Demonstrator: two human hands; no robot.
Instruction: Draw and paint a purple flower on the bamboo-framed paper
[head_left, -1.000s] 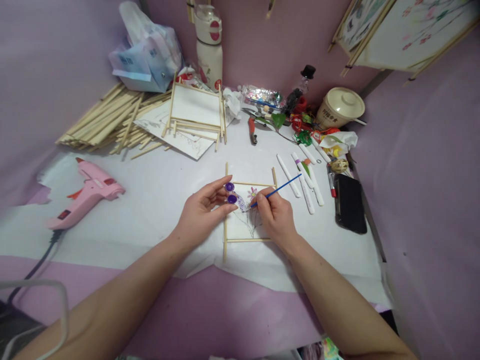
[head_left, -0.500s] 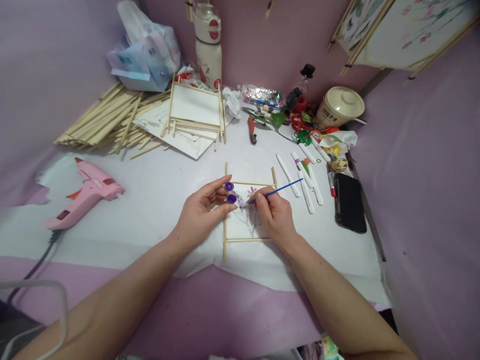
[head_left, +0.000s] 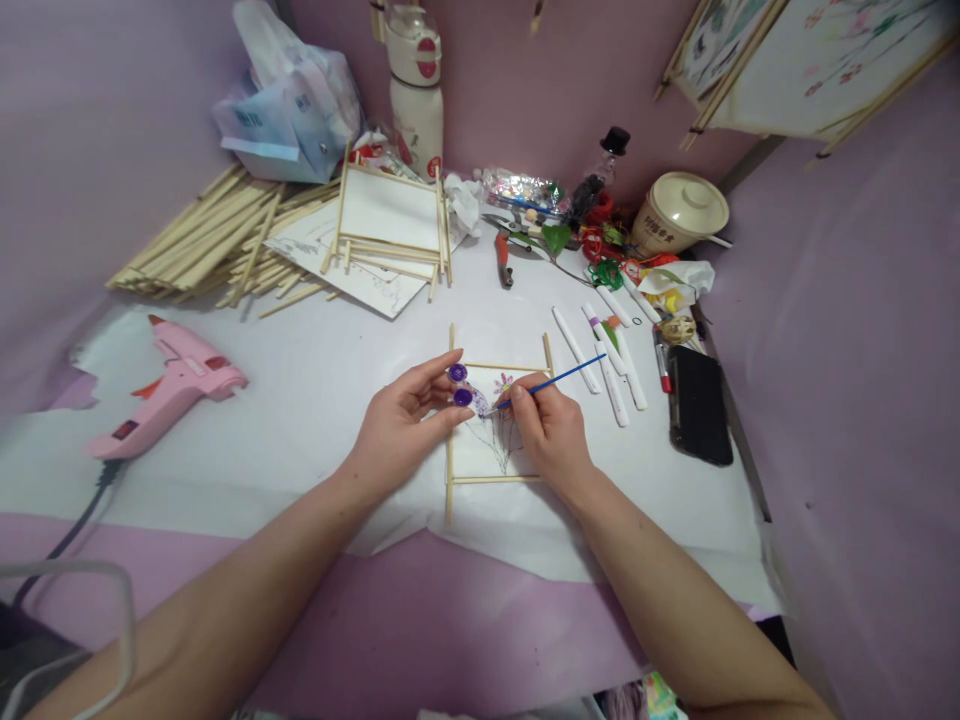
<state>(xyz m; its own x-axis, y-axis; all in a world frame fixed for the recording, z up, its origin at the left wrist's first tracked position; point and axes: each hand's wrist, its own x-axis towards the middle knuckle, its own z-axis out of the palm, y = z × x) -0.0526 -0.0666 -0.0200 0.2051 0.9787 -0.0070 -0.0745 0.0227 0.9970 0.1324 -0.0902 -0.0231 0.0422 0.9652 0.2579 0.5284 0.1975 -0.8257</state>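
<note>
My right hand point(head_left: 551, 425) pinches a thin blue paintbrush point(head_left: 566, 375). Its tip meets the paper at a purple patch of a flower drawing point(head_left: 501, 440), which has a pink bloom near the top and thin dark stem lines. Wooden sticks point(head_left: 450, 490) frame this sheet along its edges. Between thumb and fingers, my left hand point(head_left: 409, 415) holds a small purple paint pot point(head_left: 463, 397) with its lid flipped up, over the left side of the frame. Part of the drawing lies hidden under my right hand.
A pink glue gun point(head_left: 169, 385) lies at left, below a pile of wooden sticks point(head_left: 195, 240). White markers point(head_left: 576, 350) and a black phone point(head_left: 700, 405) are at right. Behind stand a bottle point(head_left: 417, 100), red-handled pliers point(head_left: 503, 260) and a lidded tub point(head_left: 679, 215).
Almost nothing differs. The brush tip stays at the purple patch with only a tiny shift, and my left hand keeps the paint pot in the same place.
</note>
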